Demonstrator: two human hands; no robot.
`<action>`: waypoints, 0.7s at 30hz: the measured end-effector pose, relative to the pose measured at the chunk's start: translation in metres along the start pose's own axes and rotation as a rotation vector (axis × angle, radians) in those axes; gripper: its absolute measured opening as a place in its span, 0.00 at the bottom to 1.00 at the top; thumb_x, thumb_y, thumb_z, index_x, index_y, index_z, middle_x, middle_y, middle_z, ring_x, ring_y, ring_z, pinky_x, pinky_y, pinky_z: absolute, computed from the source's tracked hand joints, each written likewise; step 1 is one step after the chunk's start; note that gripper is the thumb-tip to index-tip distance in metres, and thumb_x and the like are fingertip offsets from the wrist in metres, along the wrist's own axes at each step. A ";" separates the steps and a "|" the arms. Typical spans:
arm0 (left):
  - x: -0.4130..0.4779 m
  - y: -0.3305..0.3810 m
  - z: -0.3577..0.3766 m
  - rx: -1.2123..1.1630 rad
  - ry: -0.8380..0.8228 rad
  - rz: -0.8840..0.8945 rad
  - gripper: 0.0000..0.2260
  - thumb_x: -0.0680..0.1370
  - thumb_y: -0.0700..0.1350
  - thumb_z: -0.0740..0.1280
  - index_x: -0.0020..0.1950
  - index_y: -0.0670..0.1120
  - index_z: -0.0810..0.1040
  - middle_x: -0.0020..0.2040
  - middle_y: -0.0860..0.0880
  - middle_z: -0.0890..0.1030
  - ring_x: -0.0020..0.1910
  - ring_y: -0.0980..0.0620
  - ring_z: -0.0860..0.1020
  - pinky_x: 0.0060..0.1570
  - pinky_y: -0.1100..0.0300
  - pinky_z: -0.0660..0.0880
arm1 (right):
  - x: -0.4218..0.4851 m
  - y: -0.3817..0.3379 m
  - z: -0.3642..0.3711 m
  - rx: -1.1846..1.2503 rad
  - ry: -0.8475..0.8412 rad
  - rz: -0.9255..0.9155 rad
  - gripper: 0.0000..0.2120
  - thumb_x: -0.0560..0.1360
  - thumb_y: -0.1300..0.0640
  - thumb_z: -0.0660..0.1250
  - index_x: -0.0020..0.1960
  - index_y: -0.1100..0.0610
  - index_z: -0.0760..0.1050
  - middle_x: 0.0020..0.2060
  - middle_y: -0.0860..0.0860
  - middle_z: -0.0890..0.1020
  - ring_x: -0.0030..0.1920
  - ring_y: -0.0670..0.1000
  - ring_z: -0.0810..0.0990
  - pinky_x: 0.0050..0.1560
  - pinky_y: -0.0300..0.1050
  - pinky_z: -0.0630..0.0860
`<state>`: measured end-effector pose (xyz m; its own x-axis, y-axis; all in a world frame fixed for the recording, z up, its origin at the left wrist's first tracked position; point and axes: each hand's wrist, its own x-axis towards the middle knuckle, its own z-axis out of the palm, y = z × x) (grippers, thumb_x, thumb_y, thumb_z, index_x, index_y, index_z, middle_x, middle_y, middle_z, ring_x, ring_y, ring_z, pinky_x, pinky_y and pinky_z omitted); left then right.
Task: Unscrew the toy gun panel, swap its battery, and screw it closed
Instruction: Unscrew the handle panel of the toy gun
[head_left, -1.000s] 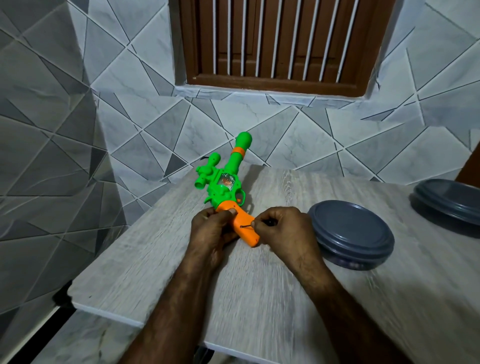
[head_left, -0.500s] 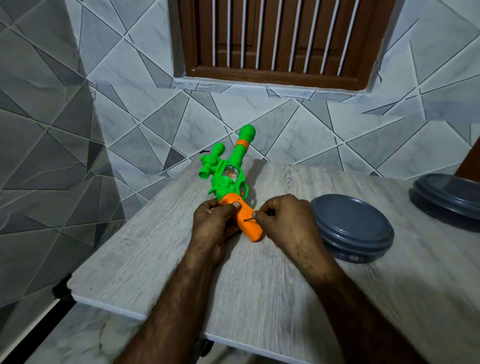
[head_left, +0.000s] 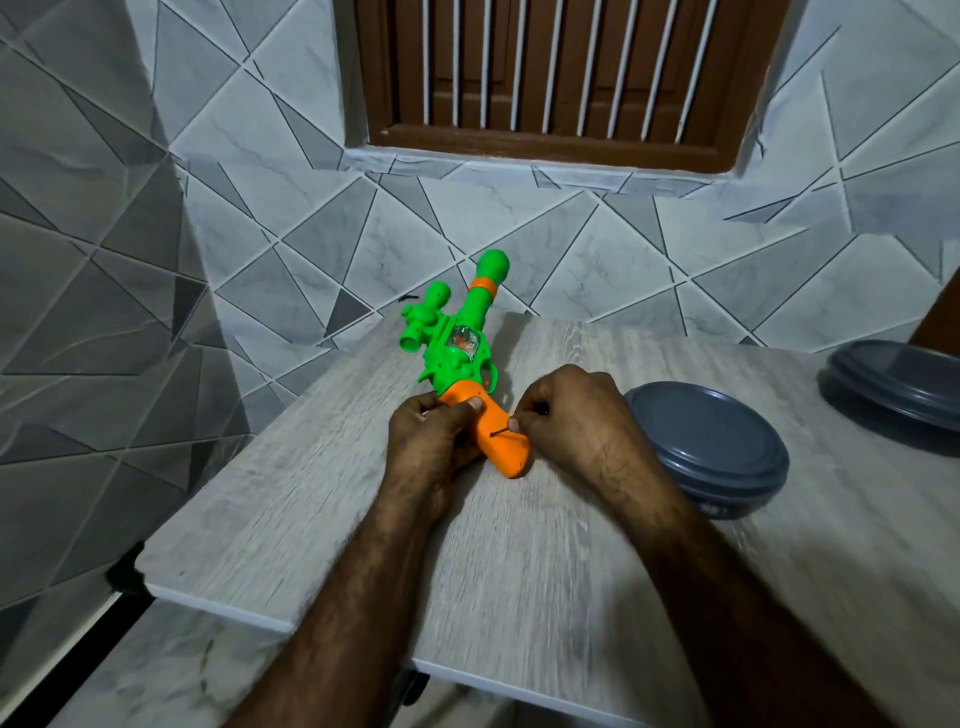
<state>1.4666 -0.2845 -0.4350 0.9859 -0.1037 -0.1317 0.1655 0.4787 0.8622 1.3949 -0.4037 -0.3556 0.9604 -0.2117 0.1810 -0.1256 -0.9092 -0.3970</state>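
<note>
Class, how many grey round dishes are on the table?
2. The near dish lies just right of the right hand; the far dish sits farther right, cut by the frame. Others may be out of view.

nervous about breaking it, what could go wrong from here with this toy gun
The thin screwdriver meets the orange handle at a slant, so it may slip and scar the plastic. The toy gun overhangs the table at its far corner; a hard push might slide it off.
</note>
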 end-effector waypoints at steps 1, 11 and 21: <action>0.000 0.000 0.000 0.003 0.001 0.003 0.16 0.74 0.35 0.72 0.60 0.34 0.75 0.50 0.34 0.82 0.48 0.39 0.83 0.41 0.48 0.83 | 0.001 0.001 0.000 0.014 0.001 0.008 0.10 0.74 0.48 0.70 0.50 0.53 0.84 0.46 0.53 0.85 0.50 0.53 0.80 0.50 0.46 0.79; 0.000 -0.001 -0.001 -0.004 -0.012 -0.002 0.17 0.74 0.35 0.72 0.61 0.33 0.74 0.53 0.32 0.82 0.47 0.38 0.83 0.44 0.46 0.83 | 0.001 -0.002 0.000 -0.077 -0.025 -0.105 0.10 0.75 0.50 0.68 0.56 0.47 0.82 0.52 0.52 0.84 0.55 0.55 0.79 0.56 0.46 0.76; 0.002 -0.003 -0.002 0.011 -0.007 0.010 0.17 0.73 0.36 0.73 0.59 0.33 0.75 0.54 0.32 0.81 0.45 0.41 0.83 0.47 0.42 0.82 | -0.005 -0.001 0.011 -0.043 -0.016 -0.125 0.11 0.80 0.49 0.62 0.58 0.50 0.78 0.52 0.53 0.83 0.55 0.55 0.78 0.54 0.48 0.75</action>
<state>1.4684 -0.2841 -0.4386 0.9872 -0.1053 -0.1197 0.1554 0.4702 0.8688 1.3927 -0.3977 -0.3658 0.9732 -0.0897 0.2119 -0.0144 -0.9427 -0.3333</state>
